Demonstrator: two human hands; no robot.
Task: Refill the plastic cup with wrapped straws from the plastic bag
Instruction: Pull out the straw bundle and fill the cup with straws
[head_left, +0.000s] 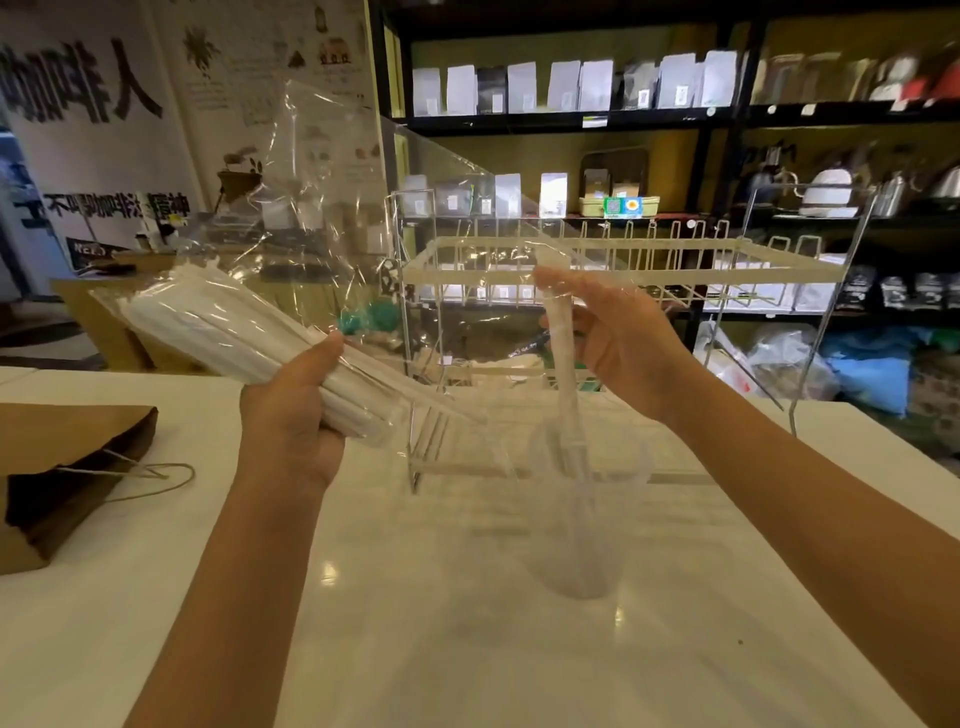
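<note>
We gripped the plastic bag (249, 291) of wrapped straws (244, 338) in our left hand (293, 410) at nine o'clock while our right hand (618, 343) fingers pinched one straw (563, 364) above the plastic cup (587, 519) on the counter (467, 649), likely needing a straight lowering next.

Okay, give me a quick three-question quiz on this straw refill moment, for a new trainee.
1. True or false: the left hand grips the plastic bag of wrapped straws.
2. What does the right hand hold? A) one wrapped straw B) a spoon C) nothing
3. The paper bag lies on the counter's ____ side.

Key: 1 true. 2 A, the wrapped straw points down into the plastic cup. 3 left.
</note>
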